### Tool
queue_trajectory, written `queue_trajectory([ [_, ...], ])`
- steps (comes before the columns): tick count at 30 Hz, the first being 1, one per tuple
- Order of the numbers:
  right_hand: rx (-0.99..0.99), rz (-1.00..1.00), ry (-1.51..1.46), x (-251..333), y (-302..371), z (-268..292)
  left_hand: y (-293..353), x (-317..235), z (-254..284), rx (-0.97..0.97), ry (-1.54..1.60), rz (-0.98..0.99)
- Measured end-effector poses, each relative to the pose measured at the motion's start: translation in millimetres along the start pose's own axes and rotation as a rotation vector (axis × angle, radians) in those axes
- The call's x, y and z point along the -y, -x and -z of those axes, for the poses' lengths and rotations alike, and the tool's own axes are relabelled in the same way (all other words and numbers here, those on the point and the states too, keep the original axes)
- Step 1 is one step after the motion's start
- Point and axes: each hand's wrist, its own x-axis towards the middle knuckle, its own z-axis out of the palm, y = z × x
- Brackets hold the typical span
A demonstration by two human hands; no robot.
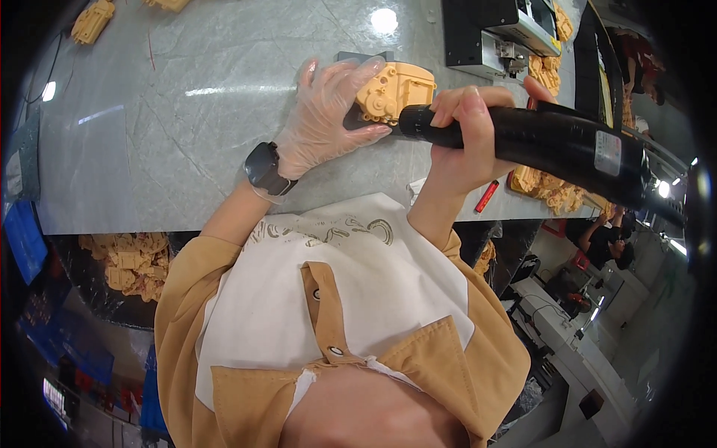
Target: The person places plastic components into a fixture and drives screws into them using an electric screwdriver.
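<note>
My left hand (328, 112), in a clear plastic glove, steadies a yellow-orange plastic housing (403, 86) from its left side. The index finger lies over its upper left corner and the thumb lies by its lower edge. Under the housing is a dark fixture block (362, 57), mostly covered. My right hand (472, 131) is bare and wrapped round a black electric screwdriver (553, 140). The screwdriver slants in from the right, its collar beside the housing's lower right corner. Its bit is hidden from this view.
More housings (549, 190) are piled to the right, with a red marker (487, 196) nearby. A black and metal machine (504, 52) stands at the far right. Another heap of housings (134, 265) sits below the table's left edge. Other people are in the background at right.
</note>
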Motion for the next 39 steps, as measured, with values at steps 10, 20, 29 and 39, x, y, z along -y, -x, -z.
queue_trajectory([
  [10,0.034,-0.032,-0.131,-12,1,-3,1,2,-1,-0.024,-0.008,-0.029],
  [20,0.017,-0.015,-0.053,-18,4,-7,2,4,-3,-0.037,0.005,-0.036],
  [29,0.132,0.109,0.112,-29,13,-5,2,4,-3,-0.031,0.042,-0.008],
  [39,0.3,0.339,0.419,-32,15,1,5,6,-8,-0.053,0.041,-0.023],
])
